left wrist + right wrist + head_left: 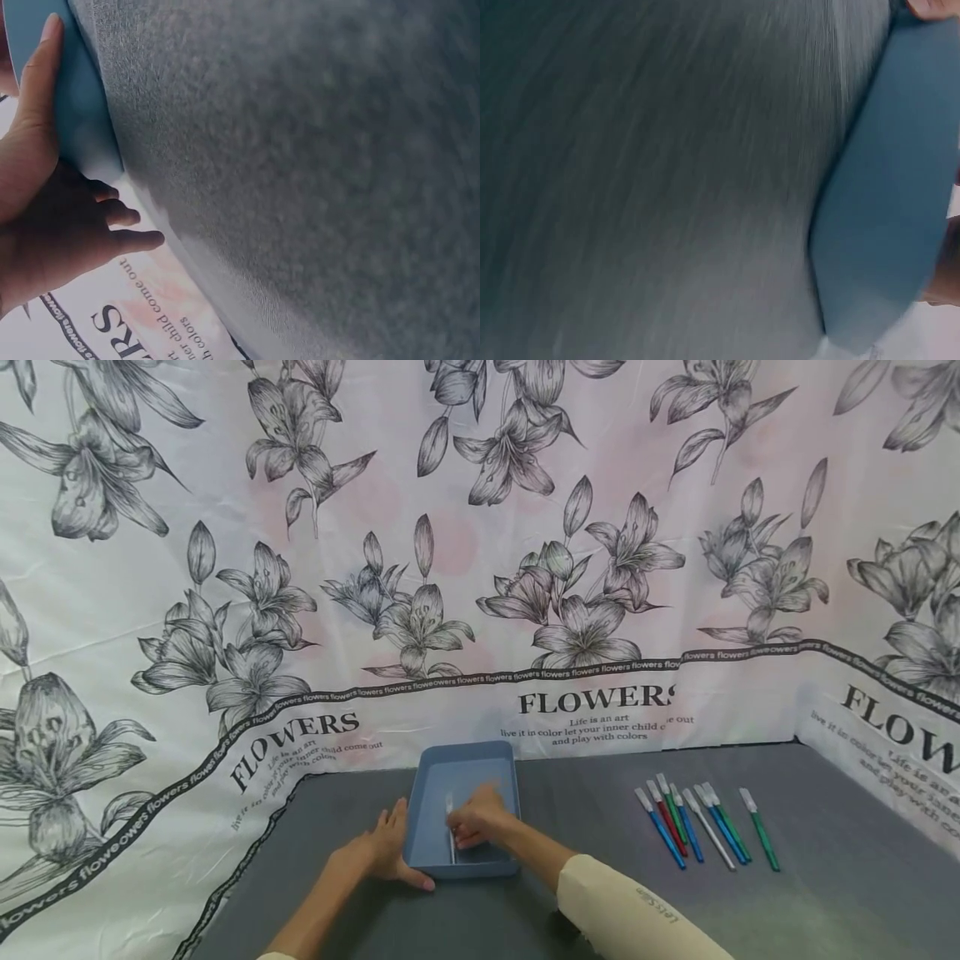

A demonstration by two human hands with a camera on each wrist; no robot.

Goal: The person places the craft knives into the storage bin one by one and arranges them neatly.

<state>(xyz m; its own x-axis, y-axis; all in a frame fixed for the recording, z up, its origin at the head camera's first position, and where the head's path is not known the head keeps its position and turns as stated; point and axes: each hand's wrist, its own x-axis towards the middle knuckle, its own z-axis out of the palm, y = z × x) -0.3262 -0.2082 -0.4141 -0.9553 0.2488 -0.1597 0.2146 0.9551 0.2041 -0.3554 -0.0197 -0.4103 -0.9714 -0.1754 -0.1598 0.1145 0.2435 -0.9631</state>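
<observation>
A shallow blue tray (497,760) stands on the grey table. Inside it, toward the left wall, a slim white marker (452,843) points lengthwise, and my right hand (480,817) pinches it from the right. At the tray's front left corner is my left hand (386,847), its thumb along the front wall and its fingers spread beside the left wall. The left wrist view shows that thumb (39,82) laid straight against the tray wall (82,112). Most of my right hand is hidden behind the tray wall (885,187) in the right wrist view.
To the right on the grey table (585,810) lies a loose group of several markers with pale caps, among them a red marker (672,827), a silver-white marker (708,828) and a green marker (765,839). A flower-printed cloth (420,718) hangs behind the table.
</observation>
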